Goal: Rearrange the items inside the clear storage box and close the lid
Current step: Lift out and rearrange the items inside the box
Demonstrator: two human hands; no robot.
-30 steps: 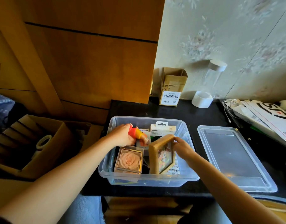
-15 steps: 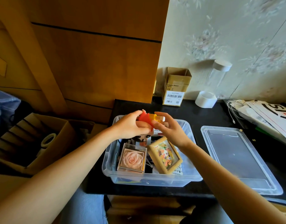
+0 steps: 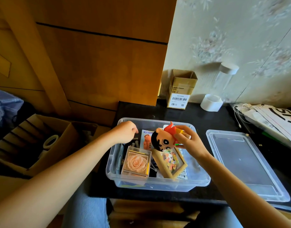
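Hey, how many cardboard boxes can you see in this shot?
2. A small open cardboard box with barcode labels stands on the black table against the wall. A large cardboard box holding a tape roll sits lower left. Others may be hidden.

Just the one cam here, head-mounted and wide-angle, looking forward and down from above a black table [image 3: 182, 112]. Pretty close in: both forearms run in from the bottom corners, clear storage box [image 3: 158, 183] sits lower centre, wall fills the top of frame.
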